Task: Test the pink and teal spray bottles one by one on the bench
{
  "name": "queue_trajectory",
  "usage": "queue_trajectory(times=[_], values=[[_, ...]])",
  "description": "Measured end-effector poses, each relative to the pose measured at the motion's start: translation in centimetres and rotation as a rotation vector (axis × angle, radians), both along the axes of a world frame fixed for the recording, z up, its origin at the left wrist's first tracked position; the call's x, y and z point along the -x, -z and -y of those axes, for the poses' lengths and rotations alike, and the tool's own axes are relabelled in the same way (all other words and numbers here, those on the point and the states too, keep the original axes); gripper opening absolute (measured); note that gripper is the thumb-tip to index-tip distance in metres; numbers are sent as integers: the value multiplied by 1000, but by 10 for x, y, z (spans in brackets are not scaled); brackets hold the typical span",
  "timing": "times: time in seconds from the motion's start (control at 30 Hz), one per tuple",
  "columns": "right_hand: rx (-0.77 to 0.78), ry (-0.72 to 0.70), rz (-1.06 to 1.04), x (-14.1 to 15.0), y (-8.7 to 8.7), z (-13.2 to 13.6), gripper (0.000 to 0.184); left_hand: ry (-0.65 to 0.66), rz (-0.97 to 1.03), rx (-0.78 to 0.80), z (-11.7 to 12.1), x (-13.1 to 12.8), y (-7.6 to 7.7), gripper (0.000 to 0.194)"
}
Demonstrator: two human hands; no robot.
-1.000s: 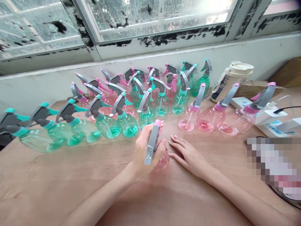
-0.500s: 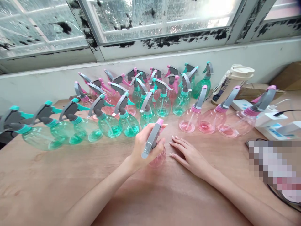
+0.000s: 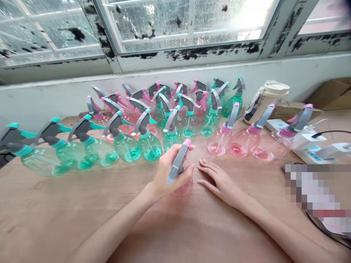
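My left hand (image 3: 167, 170) is wrapped around the neck of a pink spray bottle (image 3: 183, 188) with a grey and pink trigger head. The bottle stands on the wooden table (image 3: 153, 233), its lower body partly hidden by the hand. Just right of it, my right hand (image 3: 221, 182) lies flat on the tabletop, fingers stretched toward the bottle and holding nothing. Beyond my hands, a row of green spray bottles (image 3: 150, 148) runs to the left. Pink spray bottles (image 3: 245, 144) stand in a short row to the right.
More pink and green spray bottles crowd near the wall (image 3: 55, 98) under the window. A cream tumbler (image 3: 267, 102) stands at the back right, by a cardboard box (image 3: 333, 95). White power strips (image 3: 308, 155) with plugs and cables lie at the right, above a blurred-out object.
The view has shifted slightly, moving the right-hand items a little left and down. My left hand still grips the pink spray bottle, and my right hand rests in the same place.
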State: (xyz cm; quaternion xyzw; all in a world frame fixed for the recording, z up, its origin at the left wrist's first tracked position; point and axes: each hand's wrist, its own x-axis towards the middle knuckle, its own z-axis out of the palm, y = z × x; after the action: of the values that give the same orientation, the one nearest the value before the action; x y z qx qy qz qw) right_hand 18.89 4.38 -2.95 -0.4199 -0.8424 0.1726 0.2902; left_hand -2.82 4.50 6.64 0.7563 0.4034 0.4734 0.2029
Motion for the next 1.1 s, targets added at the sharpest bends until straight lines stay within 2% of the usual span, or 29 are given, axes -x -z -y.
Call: queue_trajectory(times=[0.17, 0.33, 0.37, 0.5, 0.6, 0.7, 1.1], values=[[6, -3, 6, -2, 1, -2, 44, 23, -22, -14, -1, -1, -3, 37], [-2, -6, 13, -2, 4, -2, 43, -15, -47, -29, -1, -4, -13, 8], [-4, -8, 12, -2, 4, -2, 43, -20, -52, -16, -1, -5, -15, 7], [-3, -9, 18, -2, 4, -2, 43, -41, -56, 19, 0, -5, -14, 9], [0, -4, 13, -2, 4, -2, 43, -59, -52, -25, 0, -6, -9, 24], [6, -1, 10, -1, 4, -2, 43, -76, -52, -40, 2, -6, -5, 32], [21, 14, 21, 0, 4, -2, 41, -82, -38, -7, 1, -5, -3, 36]])
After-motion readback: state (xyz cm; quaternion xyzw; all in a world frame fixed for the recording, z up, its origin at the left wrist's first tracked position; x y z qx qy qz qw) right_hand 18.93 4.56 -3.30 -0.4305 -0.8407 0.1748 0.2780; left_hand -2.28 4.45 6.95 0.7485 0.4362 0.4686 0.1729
